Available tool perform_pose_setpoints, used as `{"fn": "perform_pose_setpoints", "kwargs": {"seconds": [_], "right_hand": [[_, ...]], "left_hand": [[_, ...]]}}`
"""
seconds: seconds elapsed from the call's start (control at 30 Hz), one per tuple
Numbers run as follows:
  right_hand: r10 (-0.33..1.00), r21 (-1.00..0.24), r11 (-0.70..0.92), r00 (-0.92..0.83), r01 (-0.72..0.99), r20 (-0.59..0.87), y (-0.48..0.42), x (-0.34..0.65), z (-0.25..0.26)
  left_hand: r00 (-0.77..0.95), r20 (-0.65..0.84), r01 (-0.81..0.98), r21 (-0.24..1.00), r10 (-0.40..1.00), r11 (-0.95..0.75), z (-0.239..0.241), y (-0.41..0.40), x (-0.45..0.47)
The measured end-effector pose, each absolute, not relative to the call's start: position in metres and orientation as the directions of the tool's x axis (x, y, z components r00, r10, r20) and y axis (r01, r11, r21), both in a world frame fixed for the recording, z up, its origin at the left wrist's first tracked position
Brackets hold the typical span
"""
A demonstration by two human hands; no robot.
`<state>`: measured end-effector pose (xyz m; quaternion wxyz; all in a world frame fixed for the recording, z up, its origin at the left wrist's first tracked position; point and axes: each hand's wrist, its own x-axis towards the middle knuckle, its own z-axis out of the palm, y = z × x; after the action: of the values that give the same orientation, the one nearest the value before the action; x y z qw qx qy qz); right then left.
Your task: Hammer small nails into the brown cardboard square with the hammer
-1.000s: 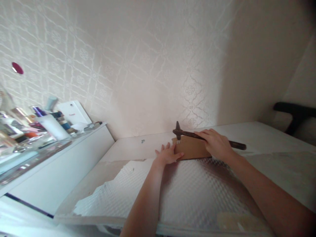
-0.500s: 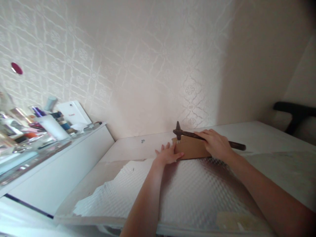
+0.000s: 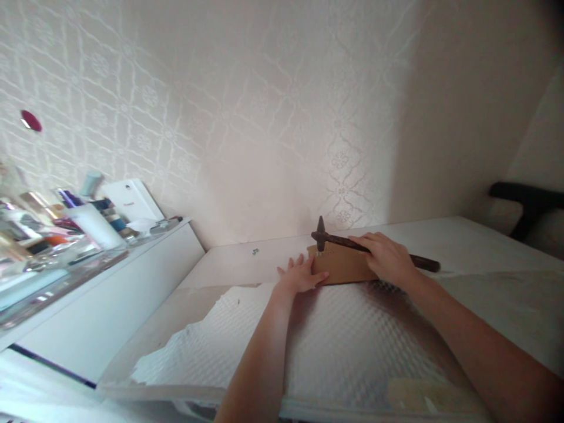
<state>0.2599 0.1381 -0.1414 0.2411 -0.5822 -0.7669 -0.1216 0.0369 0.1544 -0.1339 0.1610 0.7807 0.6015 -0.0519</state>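
Observation:
A brown board [image 3: 346, 265] lies flat on the table near the wall. My left hand [image 3: 300, 275] rests on its left end with the fingers spread, thumb on the board. My right hand [image 3: 390, 258] is closed round the dark handle of a hammer [image 3: 321, 236]. The hammer's head is over the board's far left corner, just beyond my left fingers, with its lower face at or close to the surface. Small pale bits show under the head, too small to make out.
Quilted silvery sheeting [image 3: 343, 341] covers the table's front part. A few small metal pieces [image 3: 255, 251] lie left of the board. To the left, a white cabinet [image 3: 132, 276] carries bottles, tubes and a white box [image 3: 133, 201]. A black chair armrest [image 3: 524, 194] stands at right.
The hammer's head has shifted very slightly right. Both hands and the board stay almost in place.

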Motion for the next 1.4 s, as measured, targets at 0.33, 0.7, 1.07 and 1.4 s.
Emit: {"fn": "perform_pose_setpoints", "kwargs": {"seconds": [0.33,0.7,1.07,1.4], "right_hand": [[0.819,-0.085,0.317,-0.228,0.945,0.526,0.139,0.259,-0.142],[0.801,-0.07,0.353,-0.262,0.933,0.539,0.138,0.252,-0.147],[0.791,-0.056,0.345,-0.258,0.937,0.555,0.139,0.25,-0.149],[0.78,-0.07,0.351,-0.25,0.934,0.573,0.138,0.249,-0.149]], "left_hand": [[0.271,-0.268,0.957,0.176,0.924,-0.23,-0.134,0.154,0.037],[0.27,-0.263,0.956,0.189,0.926,-0.225,-0.133,0.153,0.037],[0.263,-0.27,0.96,0.173,0.926,-0.222,-0.134,0.154,0.038],[0.268,-0.262,0.956,0.193,0.927,-0.221,-0.135,0.155,0.037]]}}
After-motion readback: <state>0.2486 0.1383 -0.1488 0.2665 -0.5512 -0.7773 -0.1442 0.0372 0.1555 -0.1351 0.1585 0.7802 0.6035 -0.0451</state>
